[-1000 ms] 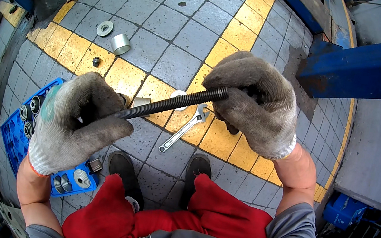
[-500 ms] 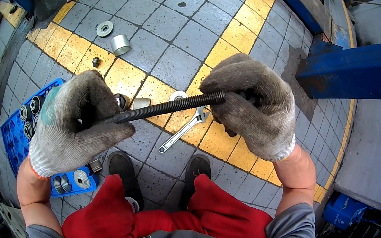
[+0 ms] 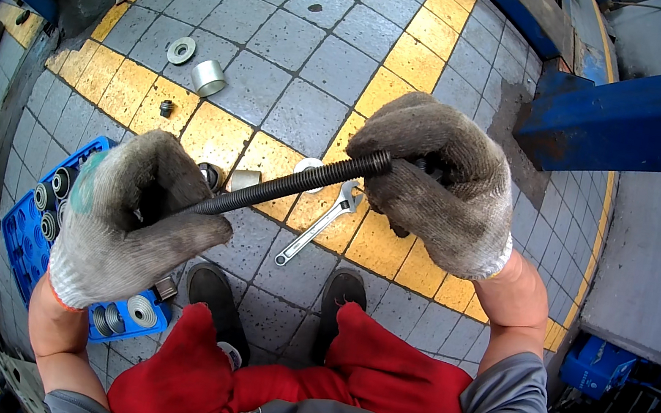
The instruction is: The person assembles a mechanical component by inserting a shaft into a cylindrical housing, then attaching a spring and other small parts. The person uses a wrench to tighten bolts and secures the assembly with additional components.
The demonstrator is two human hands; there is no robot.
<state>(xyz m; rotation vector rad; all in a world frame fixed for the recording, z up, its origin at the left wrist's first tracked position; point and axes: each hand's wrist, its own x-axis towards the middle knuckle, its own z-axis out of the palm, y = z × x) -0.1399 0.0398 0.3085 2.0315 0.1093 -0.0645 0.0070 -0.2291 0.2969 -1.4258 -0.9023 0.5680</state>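
A dark threaded rod (image 3: 291,186) slants up to the right between my gloved hands. Its lower end runs into the closed fingers of my left hand (image 3: 119,218). My right hand (image 3: 452,225) pinches the upper end between thumb and fingers; a small dark part behind those fingers is too hidden to name. On the floor below the rod lie a silver adjustable wrench (image 3: 314,228) and a pale washer (image 3: 309,173). A short metal sleeve (image 3: 245,180) and a dark round part (image 3: 212,178) are partly visible near my left fingertips.
Left of me lies a blue tool case (image 3: 17,232) with several ring-shaped adapters. Farther off on the tiles are a metal ring (image 3: 181,50), a wide silver sleeve (image 3: 208,79) and a small dark fitting (image 3: 167,108). A blue steel beam (image 3: 633,124) stands at right.
At my right hand the rod's end has come into clearer view, tipped slightly upward. My left hand has shifted down a little; the things on the floor have stayed put.
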